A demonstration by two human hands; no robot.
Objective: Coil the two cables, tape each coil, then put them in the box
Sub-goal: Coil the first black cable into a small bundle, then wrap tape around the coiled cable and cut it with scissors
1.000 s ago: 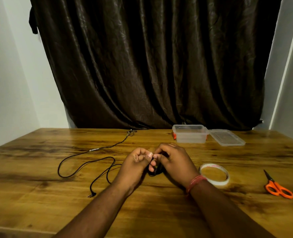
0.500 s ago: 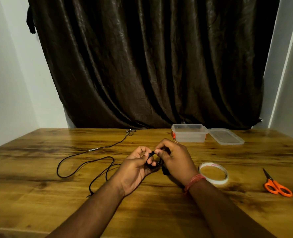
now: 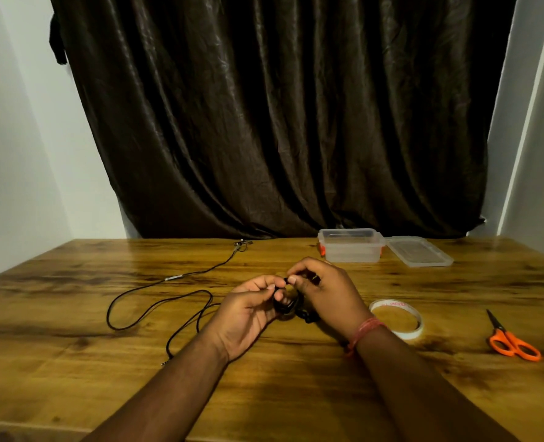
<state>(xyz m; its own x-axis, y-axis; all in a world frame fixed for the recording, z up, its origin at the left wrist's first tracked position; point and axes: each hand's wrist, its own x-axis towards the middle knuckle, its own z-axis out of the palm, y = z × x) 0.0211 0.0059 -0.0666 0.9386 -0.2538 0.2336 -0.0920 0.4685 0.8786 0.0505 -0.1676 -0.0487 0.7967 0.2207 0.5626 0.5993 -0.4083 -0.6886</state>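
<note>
A small black cable coil [image 3: 286,304] sits between my two hands at the table's middle. My left hand [image 3: 248,309] grips the coil from the left, fingers curled round it. My right hand [image 3: 323,290] pinches the coil's top with thumb and forefinger. A second black cable [image 3: 155,303] lies uncoiled in loose loops on the wood to the left, its plug near my left forearm. The clear plastic box [image 3: 351,249] stands open at the back. A roll of tape [image 3: 396,318] lies just right of my right wrist.
The box's lid [image 3: 418,255] lies flat to the right of the box. Orange-handled scissors [image 3: 511,341] rest near the table's right edge. A dark curtain hangs behind the wooden table [image 3: 296,393].
Both hands have lifted slightly and turned the coil, with the left palm now rolled upward. The loose cable on the left has not moved.
</note>
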